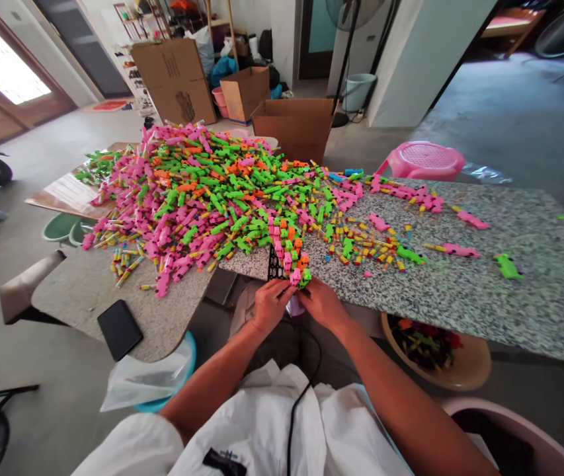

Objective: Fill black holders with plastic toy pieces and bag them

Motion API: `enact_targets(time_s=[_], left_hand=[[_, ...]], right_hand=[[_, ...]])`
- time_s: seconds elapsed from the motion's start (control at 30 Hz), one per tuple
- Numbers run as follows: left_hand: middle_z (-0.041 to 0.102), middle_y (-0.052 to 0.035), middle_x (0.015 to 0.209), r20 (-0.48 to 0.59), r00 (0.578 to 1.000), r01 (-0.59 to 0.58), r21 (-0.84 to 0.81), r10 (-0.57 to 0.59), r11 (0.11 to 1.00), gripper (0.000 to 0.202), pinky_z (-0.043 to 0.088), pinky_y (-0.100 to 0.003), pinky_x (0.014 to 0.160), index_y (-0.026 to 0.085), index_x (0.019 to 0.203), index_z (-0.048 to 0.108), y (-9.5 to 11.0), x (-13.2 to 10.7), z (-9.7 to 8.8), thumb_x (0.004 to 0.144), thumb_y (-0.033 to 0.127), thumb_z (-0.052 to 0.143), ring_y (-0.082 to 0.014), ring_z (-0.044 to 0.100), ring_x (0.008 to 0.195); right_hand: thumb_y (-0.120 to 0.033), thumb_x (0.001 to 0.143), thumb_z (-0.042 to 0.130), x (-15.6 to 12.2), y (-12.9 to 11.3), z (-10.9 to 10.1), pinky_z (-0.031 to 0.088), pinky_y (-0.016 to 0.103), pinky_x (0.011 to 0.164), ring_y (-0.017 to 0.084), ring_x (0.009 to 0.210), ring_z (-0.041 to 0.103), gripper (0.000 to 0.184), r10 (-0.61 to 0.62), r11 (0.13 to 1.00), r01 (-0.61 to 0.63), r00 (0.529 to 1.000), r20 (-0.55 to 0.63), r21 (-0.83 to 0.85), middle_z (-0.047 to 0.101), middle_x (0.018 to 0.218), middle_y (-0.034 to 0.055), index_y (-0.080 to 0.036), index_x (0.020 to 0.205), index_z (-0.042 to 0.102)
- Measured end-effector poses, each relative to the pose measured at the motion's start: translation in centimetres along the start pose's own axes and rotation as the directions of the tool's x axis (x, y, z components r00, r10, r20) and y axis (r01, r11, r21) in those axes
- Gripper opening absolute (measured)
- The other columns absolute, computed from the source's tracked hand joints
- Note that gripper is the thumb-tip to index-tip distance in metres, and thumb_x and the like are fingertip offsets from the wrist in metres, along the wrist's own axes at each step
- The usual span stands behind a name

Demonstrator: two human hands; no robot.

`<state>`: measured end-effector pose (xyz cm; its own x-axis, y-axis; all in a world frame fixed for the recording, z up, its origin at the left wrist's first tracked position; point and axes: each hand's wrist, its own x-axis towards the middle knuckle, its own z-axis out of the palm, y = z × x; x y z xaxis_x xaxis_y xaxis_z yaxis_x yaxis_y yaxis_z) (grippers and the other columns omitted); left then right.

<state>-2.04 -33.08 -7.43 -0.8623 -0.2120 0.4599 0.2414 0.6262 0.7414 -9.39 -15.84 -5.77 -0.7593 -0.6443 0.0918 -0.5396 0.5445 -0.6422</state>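
My left hand [272, 303] is closed, its thumb and fingertips pinched at a small pink plastic animal toy [295, 277]. Opposite it, my right hand [325, 303] curls in beside a green toy [305, 277]; its fingertips are partly hidden, and I cannot make out what they grip. A shiny pale piece [294, 305] shows between the hands. Just beyond, rows of pink, white and orange toys [286, 248] stand on a black openwork rack [275, 266]. A big heap of pink, green and orange toys [202, 185] with striped yellow tubes lies behind and to the left.
Loose toys and striped tubes [375, 248] are scattered over the granite tabletop [460, 291]. A black phone-like slab [120, 329] lies at the left edge. Below the table are a tan basin [475, 363] and a blue basin [190, 357]. A pink stool [425, 158] and cardboard box [291, 129] stand behind.
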Motion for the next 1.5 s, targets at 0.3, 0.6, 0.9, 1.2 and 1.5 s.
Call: enact_targets(time_s=[0.3,0.6,0.9,1.2,1.5], left_hand=[[0.077,-0.0071,0.098,-0.008,1.000,0.001,-0.014,-0.001,1.000,0.017,0.061,-0.030,0.082,0.020,0.105,0.077,-0.3,-0.1,0.2,0.100,0.034,0.068,-0.0179,0.074,0.088],[0.078,-0.0081,0.102,0.045,0.999,-0.012,-0.023,0.013,1.000,0.020,0.062,-0.032,0.086,0.020,0.108,0.077,-1.0,-0.2,-0.3,0.096,0.036,0.074,-0.0191,0.075,0.092],[0.077,-0.0088,0.101,0.023,1.000,0.023,-0.069,-0.021,0.997,0.017,0.061,-0.032,0.083,0.020,0.103,0.078,-0.6,-0.1,0.1,0.097,0.033,0.070,-0.0186,0.074,0.090],[0.076,-0.0081,0.100,0.070,0.997,-0.017,-0.014,0.018,1.000,0.018,0.061,-0.031,0.083,0.020,0.106,0.075,-0.9,0.3,-0.6,0.097,0.035,0.071,-0.0180,0.073,0.089],[0.073,-0.0095,0.113,0.039,0.998,-0.060,0.081,0.057,0.995,0.019,0.058,-0.037,0.098,0.023,0.115,0.072,-3.4,0.6,-4.6,0.101,0.025,0.060,-0.0208,0.070,0.107]], right_hand=[[-0.024,0.102,0.060,0.1,-0.3,-0.1,0.048,0.031,0.097,0.023,0.110,0.066,0.020,0.023,1.000,-0.023,1.000,0.019,-0.005,0.071,0.114,0.0098,-0.017,0.113,0.075],[-0.021,0.102,0.058,0.0,-0.1,-0.1,0.048,0.031,0.098,0.023,0.109,0.066,0.020,0.025,1.000,-0.024,0.999,0.023,-0.010,0.071,0.111,0.0088,-0.018,0.111,0.075],[-0.022,0.102,0.058,0.0,-0.1,0.0,0.049,0.031,0.098,0.022,0.109,0.066,0.021,0.039,0.999,-0.039,0.999,0.030,-0.021,0.072,0.113,0.0081,-0.019,0.114,0.075],[-0.024,0.102,0.059,0.1,-0.6,0.1,0.049,0.031,0.101,0.022,0.115,0.066,0.024,0.067,0.996,-0.064,0.997,0.050,-0.068,0.071,0.122,0.0105,-0.019,0.119,0.075],[-0.023,0.102,0.053,3.9,2.1,-6.5,0.050,0.029,0.094,0.022,0.108,0.071,0.027,0.122,0.993,-0.122,0.992,0.033,-0.009,0.077,0.116,0.0080,-0.021,0.116,0.076]])
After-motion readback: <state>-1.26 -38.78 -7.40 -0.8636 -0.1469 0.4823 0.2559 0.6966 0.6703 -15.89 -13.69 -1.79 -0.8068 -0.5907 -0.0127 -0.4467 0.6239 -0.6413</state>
